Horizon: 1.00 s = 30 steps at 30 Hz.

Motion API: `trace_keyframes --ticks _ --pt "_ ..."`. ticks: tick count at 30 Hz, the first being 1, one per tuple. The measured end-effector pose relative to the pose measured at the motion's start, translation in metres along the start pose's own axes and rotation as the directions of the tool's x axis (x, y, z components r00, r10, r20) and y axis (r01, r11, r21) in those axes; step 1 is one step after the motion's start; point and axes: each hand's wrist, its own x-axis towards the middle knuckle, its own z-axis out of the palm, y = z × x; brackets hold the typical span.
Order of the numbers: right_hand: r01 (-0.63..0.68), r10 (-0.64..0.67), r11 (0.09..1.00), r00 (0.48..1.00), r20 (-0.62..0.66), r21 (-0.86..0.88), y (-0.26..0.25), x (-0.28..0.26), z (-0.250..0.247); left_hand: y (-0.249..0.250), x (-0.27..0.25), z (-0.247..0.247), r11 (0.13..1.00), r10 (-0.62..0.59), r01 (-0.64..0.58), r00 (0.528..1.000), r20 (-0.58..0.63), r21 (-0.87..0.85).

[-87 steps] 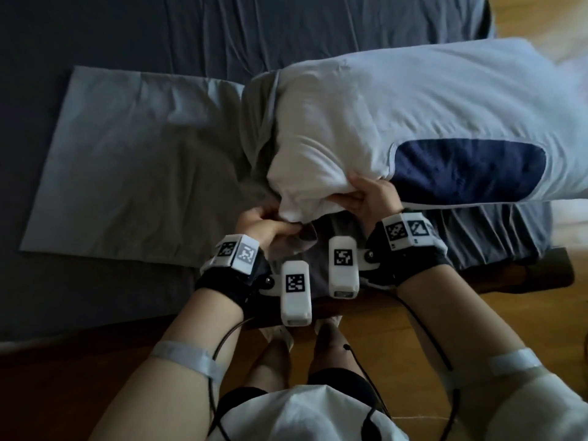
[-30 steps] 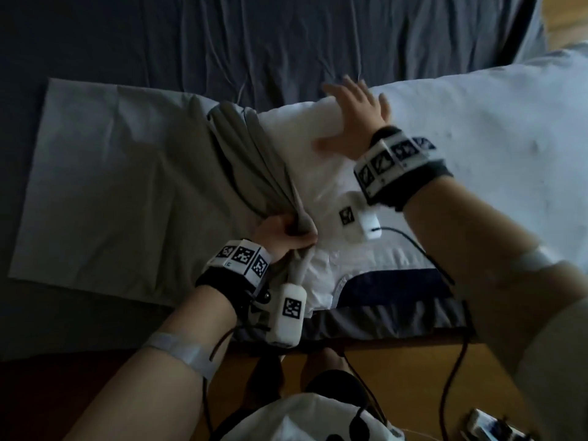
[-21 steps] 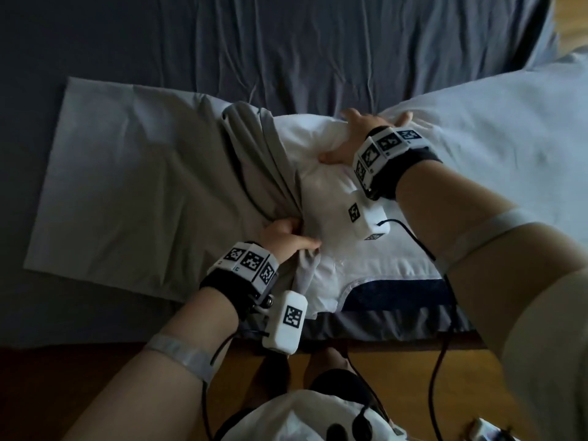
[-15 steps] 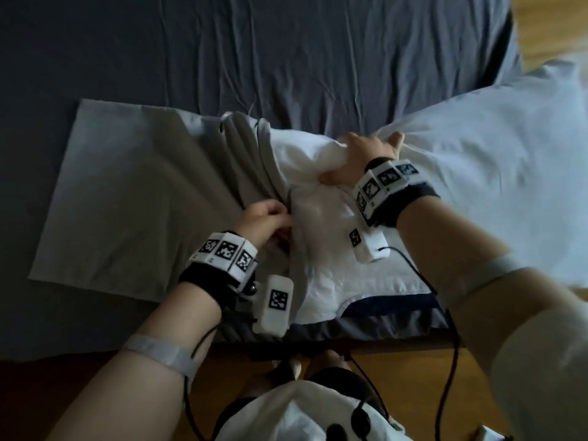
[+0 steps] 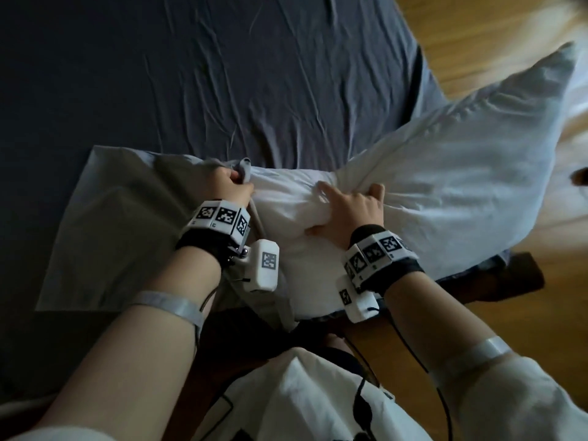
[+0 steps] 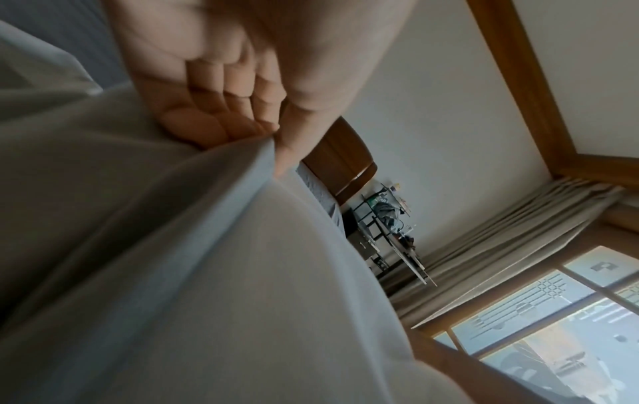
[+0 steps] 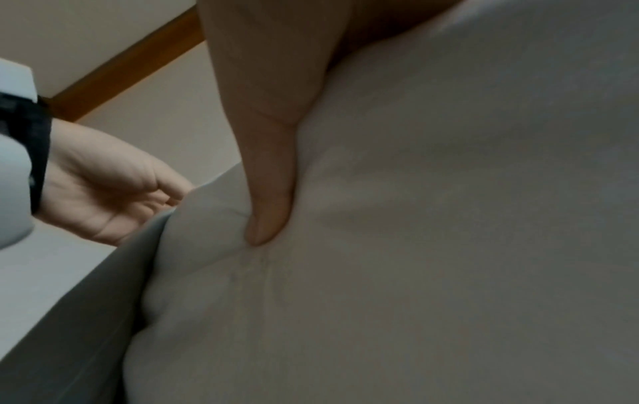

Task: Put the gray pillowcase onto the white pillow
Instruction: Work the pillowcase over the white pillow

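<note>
since the earlier head frame, both hands are sitting higher up the bed: the left hand (image 5: 232,186) has travelled from the near hem to the far corner of the opening, and the right hand (image 5: 348,206) has bunched up more pillow.

step in hand, as judged: feeding the white pillow (image 5: 439,173) into the mouth of the gray pillowcase (image 5: 121,224). only the pillow's end at 9 o'clock is lying at the opening; most of it is stretching away toward 2 o'clock, past the corner of the dark bedsheet (image 5: 254,65).

left hand is clenching the rolled hem, fingers (image 6: 221,109) curled with the cloth pinched against the thumb; the hem is emerging at 12 o'clock of the knuckles. right hand is grasping a fold of pillow, thumb (image 7: 266,218) digging into the stuffing, with the bulk of the pillow lying at 3 o'clock of that hand.

the pillowcase is lying mostly flat at 9 o'clock of the left hand.

next move, as judged, is calling for the hem to be held wide while the pillow end is pushed toward 9 o'clock.
</note>
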Motion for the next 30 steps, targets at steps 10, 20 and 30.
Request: trace_keyframes --ticks 10,20,30 --pt "0.065 -0.065 0.998 0.994 0.086 0.009 -0.007 -0.016 -0.005 0.033 -0.041 0.021 0.980 0.107 -0.033 0.921 0.375 -0.199" --pt "0.110 -0.117 0.992 0.983 0.141 0.056 -0.003 -0.021 -0.011 0.027 -0.025 0.014 0.914 -0.094 0.197 0.953 0.288 -0.354" --pt "0.120 -0.141 0.986 0.972 0.189 0.118 0.012 -0.010 -0.018 0.042 -0.036 0.029 0.881 0.062 0.287 0.717 0.694 -0.376"
